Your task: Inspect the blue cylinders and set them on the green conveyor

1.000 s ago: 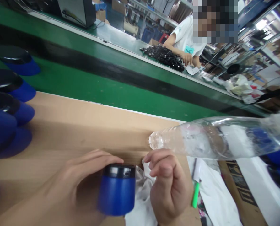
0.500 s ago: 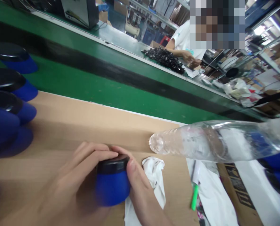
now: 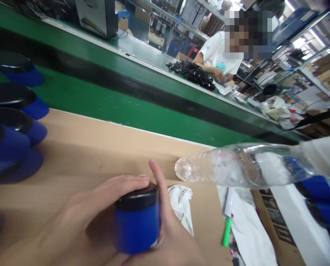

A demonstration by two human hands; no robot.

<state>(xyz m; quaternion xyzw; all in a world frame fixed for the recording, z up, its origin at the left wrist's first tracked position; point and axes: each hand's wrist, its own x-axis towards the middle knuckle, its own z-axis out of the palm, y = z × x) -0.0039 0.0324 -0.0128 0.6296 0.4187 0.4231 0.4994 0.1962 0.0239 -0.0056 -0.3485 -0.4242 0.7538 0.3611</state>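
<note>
A blue jar with a black lid (image 3: 137,225) is between my two hands, low in the middle of the head view. My left hand (image 3: 98,199) lies over the lid from the left, fingers together on its top. On the other side, my right hand (image 3: 173,229) grips the jar's right side and lower edge, with one finger pointing up beside the lid. The jar's left side and part of its base are hidden or blurred. Just beyond my right hand, a crumpled white cloth (image 3: 181,203) rests on the tan board (image 3: 98,144).
Several blue jars with black lids (image 3: 17,122) stand at left. A clear plastic bottle (image 3: 237,166) lies at right, near a green-ended pen (image 3: 227,229) and white sheets. Across the green bench (image 3: 84,99), a person (image 3: 220,51) handles small black parts (image 3: 192,74).
My left fingers have flattened over the lid. My right hand has shifted down around the jar, one finger now raised. The jar has moved slightly right and stands straighter.
</note>
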